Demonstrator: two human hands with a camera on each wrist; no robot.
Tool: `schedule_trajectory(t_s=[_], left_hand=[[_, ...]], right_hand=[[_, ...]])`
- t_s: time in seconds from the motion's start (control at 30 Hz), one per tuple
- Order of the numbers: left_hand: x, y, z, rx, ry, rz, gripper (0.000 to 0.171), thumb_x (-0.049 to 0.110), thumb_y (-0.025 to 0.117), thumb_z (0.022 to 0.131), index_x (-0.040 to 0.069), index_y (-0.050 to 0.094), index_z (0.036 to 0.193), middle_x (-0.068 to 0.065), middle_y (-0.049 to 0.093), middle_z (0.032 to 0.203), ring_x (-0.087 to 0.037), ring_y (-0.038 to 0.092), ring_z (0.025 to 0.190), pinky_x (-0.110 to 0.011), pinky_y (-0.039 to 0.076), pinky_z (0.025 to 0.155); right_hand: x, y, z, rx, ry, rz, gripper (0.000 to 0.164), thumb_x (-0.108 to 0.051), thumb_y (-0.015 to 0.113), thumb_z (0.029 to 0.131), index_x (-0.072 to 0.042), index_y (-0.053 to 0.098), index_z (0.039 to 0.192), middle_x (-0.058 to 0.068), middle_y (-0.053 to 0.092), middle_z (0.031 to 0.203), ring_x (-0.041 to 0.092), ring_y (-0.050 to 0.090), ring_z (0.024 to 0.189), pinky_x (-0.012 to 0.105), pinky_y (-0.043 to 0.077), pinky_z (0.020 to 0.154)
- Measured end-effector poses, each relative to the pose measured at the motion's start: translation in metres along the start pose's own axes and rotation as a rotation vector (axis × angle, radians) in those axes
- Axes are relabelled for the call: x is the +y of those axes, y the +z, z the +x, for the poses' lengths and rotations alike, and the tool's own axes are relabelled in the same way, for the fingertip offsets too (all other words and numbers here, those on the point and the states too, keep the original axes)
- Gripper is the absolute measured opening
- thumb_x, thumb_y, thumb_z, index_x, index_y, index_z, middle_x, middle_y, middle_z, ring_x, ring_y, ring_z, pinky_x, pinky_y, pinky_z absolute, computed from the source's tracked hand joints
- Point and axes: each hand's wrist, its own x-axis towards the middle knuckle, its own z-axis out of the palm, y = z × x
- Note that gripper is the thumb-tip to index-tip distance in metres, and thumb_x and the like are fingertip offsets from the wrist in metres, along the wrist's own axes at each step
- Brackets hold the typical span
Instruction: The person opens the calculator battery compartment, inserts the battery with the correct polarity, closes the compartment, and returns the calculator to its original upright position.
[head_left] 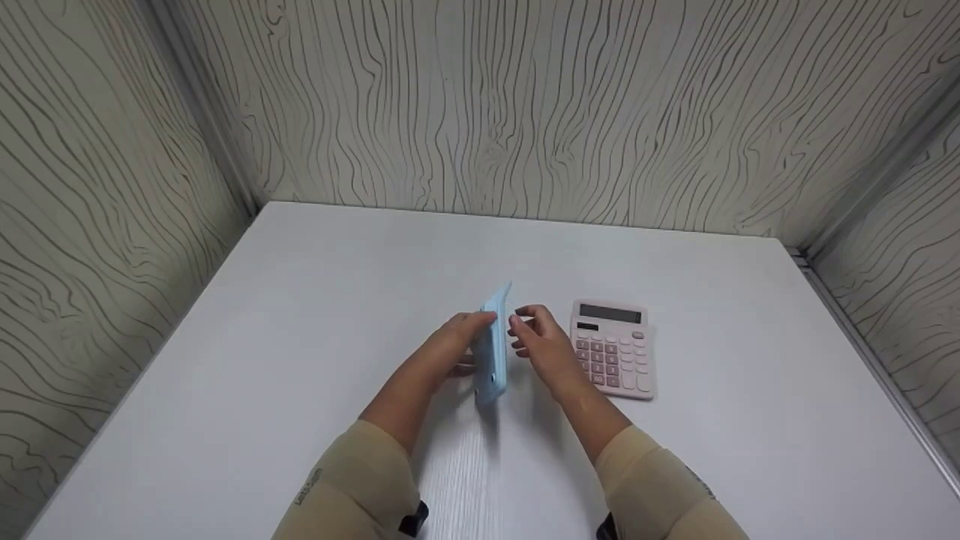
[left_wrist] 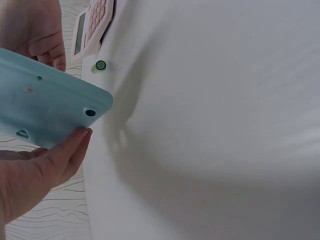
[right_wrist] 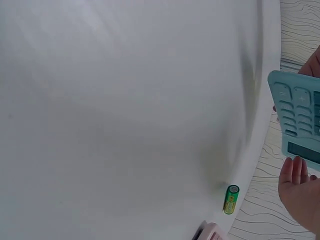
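Observation:
A light blue calculator (head_left: 491, 352) stands nearly edge-on in the middle, tilted up over the table. My left hand (head_left: 448, 345) grips it from the left, thumb on its upper edge. Its plain back, with a dark round foot, shows in the left wrist view; keys and a dark screen (right_wrist: 303, 151) face the right wrist camera. Just right of it is my right hand (head_left: 546, 346), fingers loosely bent, with nothing visible between them. In the right wrist view its fingertips (right_wrist: 297, 162) are close to the screen end. A green battery (right_wrist: 231, 199) is on the table.
A pink calculator (head_left: 613, 349) lies face up on the white table (head_left: 360, 300), right beside my right forearm. Wood-grain patterned walls (head_left: 480, 105) rise behind the table and at both sides. The battery is hidden in the head view.

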Motion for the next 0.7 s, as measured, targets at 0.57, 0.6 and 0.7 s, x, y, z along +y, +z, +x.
schedule_trajectory(t_s=[0.57, 0.6, 0.7], left_hand=[[-0.009, -0.004, 0.0, -0.259, 0.209, -0.346, 0.085, 0.068, 0.034, 0.081, 0.009, 0.028, 0.142, -0.018, 0.039, 0.136, -0.032, 0.044, 0.121, -0.045, 0.037, 0.099], [-0.01, -0.003, 0.001, -0.271, 0.21, -0.364, 0.083, 0.067, 0.033, 0.082, 0.01, 0.026, 0.142, -0.018, 0.037, 0.137, -0.033, 0.042, 0.122, -0.046, 0.036, 0.1], [-0.013, -0.003, 0.002, -0.314, 0.213, -0.409, 0.08, 0.064, 0.027, 0.086, 0.011, 0.022, 0.144, -0.017, 0.033, 0.14, -0.032, 0.038, 0.126, -0.047, 0.033, 0.102]], right_hand=[[0.008, -0.001, -0.009, -0.285, 0.204, 0.017, 0.061, -0.05, 0.037, 0.094, -0.004, 0.038, 0.135, 0.015, 0.053, 0.105, 0.023, 0.062, 0.086, 0.037, 0.052, 0.076], [0.007, -0.001, -0.009, -0.286, 0.205, 0.01, 0.06, -0.049, 0.036, 0.095, -0.004, 0.039, 0.135, 0.015, 0.053, 0.106, 0.023, 0.062, 0.087, 0.037, 0.052, 0.076], [0.006, -0.002, -0.009, -0.275, 0.213, -0.009, 0.056, -0.045, 0.036, 0.096, -0.004, 0.041, 0.134, 0.015, 0.054, 0.11, 0.023, 0.061, 0.088, 0.038, 0.052, 0.076]])
